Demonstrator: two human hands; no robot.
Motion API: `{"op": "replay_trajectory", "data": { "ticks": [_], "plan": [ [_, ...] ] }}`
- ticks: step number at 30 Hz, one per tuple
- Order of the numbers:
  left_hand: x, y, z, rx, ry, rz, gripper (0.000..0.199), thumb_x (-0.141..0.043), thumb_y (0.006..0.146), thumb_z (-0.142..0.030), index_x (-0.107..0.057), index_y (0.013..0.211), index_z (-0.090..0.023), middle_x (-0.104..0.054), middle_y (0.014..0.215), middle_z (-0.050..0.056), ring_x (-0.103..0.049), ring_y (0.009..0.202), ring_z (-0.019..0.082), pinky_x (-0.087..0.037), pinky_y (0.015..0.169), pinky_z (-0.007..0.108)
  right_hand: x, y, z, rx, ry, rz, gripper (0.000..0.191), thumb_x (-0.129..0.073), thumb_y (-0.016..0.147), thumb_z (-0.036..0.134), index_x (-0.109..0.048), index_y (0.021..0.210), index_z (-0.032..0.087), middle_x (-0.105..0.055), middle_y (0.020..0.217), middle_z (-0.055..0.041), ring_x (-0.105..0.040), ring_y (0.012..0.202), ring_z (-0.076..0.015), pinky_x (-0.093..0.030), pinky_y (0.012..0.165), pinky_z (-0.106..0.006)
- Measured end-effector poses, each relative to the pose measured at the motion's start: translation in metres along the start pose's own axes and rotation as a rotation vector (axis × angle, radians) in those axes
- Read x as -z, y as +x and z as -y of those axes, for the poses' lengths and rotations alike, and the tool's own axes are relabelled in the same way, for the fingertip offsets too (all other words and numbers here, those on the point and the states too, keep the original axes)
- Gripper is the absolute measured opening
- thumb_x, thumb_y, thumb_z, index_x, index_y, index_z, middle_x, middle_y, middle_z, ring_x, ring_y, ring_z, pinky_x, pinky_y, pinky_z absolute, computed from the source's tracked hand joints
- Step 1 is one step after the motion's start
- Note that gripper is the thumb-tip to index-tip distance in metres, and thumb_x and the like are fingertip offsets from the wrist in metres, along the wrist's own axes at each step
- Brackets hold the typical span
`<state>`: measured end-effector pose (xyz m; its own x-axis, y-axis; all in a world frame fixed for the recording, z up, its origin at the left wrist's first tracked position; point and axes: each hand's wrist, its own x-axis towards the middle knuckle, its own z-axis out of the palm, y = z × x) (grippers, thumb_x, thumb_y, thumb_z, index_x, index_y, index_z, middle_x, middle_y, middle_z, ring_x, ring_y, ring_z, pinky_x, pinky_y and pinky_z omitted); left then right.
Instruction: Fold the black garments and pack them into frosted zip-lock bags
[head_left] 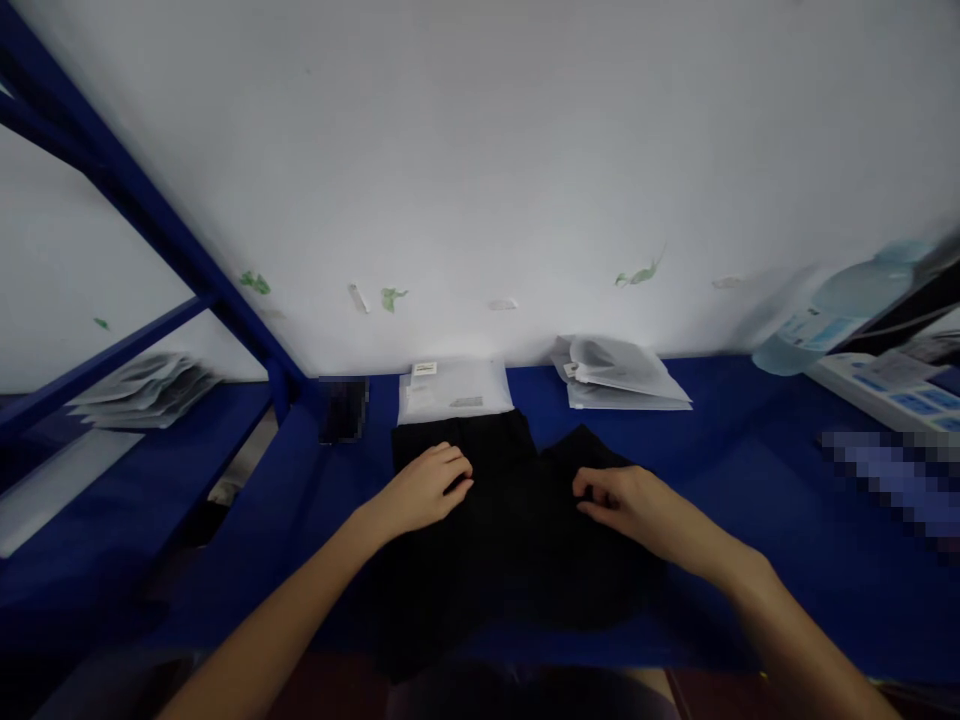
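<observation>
A black garment (510,540), its exact kind not clear, lies spread over the front of the blue table. My left hand (429,486) is on its left part, fingers curled and thumb bent toward them, pinching the cloth. On the right part, below a raised corner of fabric, my right hand (616,502) has its fingertips and thumb drawn in on the cloth. The dark fabric hides its folds and lower edge. Just behind the garment's upper edge lies a clear plastic bag (457,388) with a small label.
Several clear plastic bags (626,375) are stacked against the wall. A dark phone-like object (344,410) lies left, beside a blue metal frame (244,330). At right stand a large bottle (832,310) and a white box with blue markings (892,392). More bags (146,390) lie far left.
</observation>
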<state>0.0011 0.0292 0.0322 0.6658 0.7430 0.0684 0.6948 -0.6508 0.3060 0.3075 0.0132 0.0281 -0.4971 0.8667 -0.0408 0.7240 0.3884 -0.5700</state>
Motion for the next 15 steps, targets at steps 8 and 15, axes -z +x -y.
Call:
{"op": "replay_trajectory", "data": {
  "ticks": [8,15],
  "plan": [
    [-0.015,0.022,0.007,0.045,0.082,0.019,0.045,-0.037,0.099,-0.031,-0.034,0.144,-0.030,-0.044,0.146,0.006,-0.052,0.121,0.028,-0.044,0.097,0.047,0.008,0.015,-0.004,-0.090,0.138,-0.488,0.029,-0.048,0.090,0.033,-0.055,0.117,0.025,-0.069,0.101,-0.0041,-0.067,0.076,-0.0165,-0.052,0.071,-0.030],
    [-0.020,0.054,0.001,0.146,0.126,-0.008,0.057,-0.037,0.098,-0.043,-0.016,0.150,-0.033,-0.033,0.152,0.010,-0.060,0.111,0.032,-0.055,0.077,0.042,-0.014,0.002,-0.006,0.055,-0.095,-0.561,0.027,-0.046,0.093,0.034,-0.064,0.111,0.025,-0.065,0.116,-0.0062,-0.062,0.104,-0.0214,-0.049,0.091,-0.040]
  ]
}}
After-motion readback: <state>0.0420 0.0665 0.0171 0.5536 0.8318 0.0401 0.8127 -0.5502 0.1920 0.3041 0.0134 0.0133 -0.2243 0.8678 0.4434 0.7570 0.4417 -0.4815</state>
